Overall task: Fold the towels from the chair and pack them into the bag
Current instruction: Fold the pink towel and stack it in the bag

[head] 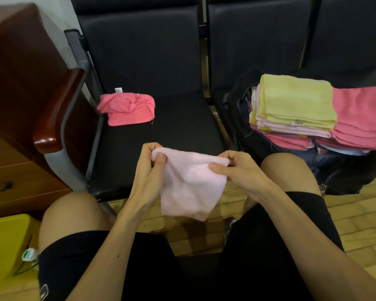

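Observation:
A pale pink towel (191,183) hangs between my knees, held up by its top edge. My left hand (149,170) pinches its left corner and my right hand (237,170) pinches its right corner. A crumpled hot-pink towel (128,108) lies on the seat of the left black chair (161,131). On the right chair stands a dark open bag (248,135), with a stack of folded yellow towels (295,103) and folded pink towels (360,118) piled over its opening.
A brown wooden cabinet (20,88) stands at the left beside the chair's wooden armrest (57,114). A yellow bin (4,242) and a small bottle (29,255) sit at the lower left. My bare knees and black shorts fill the bottom of the view.

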